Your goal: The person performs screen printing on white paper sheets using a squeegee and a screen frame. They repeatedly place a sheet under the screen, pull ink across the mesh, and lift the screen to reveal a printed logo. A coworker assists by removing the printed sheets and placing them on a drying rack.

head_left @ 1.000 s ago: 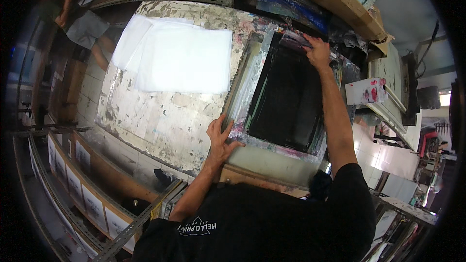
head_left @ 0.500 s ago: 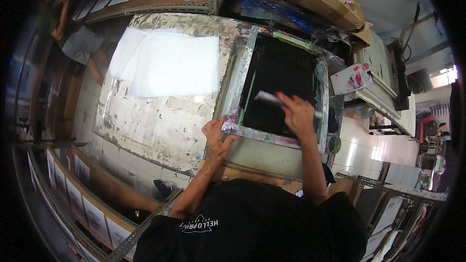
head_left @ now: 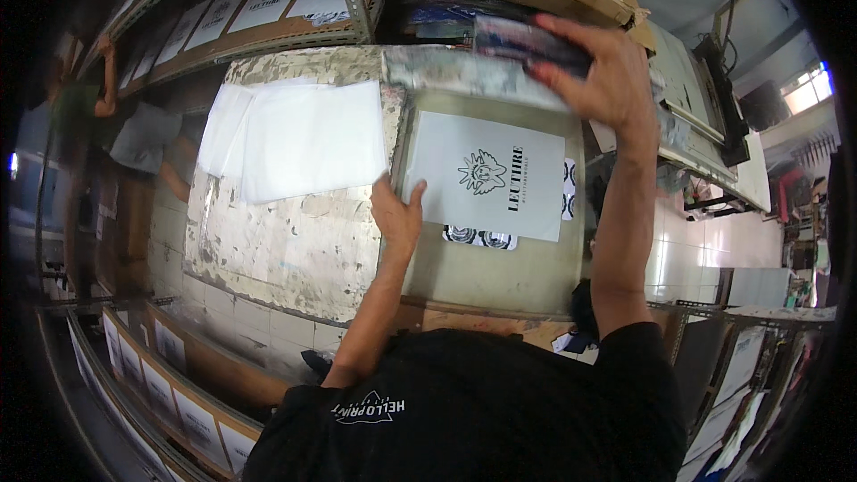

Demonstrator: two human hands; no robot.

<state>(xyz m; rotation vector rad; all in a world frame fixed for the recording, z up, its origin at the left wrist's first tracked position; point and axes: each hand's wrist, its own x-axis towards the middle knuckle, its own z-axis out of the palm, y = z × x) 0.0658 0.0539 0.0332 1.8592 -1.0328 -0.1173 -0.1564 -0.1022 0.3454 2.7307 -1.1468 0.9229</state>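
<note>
Your right hand grips a blurred squeegee, covering one end. Your left hand, fingers spread, sits beside the printed sheet (I can't tell whether they touch).

My sheet lies flat on the pale board, white and slightly askew, a black winged-head emblem in its middle and dark lettering running sideways to the right of it. My left hand is at its left edge. Beyond it the screen shows as a blurred, paint-stained pale strip; my right hand grips the squeegee, blurred above it.
</note>
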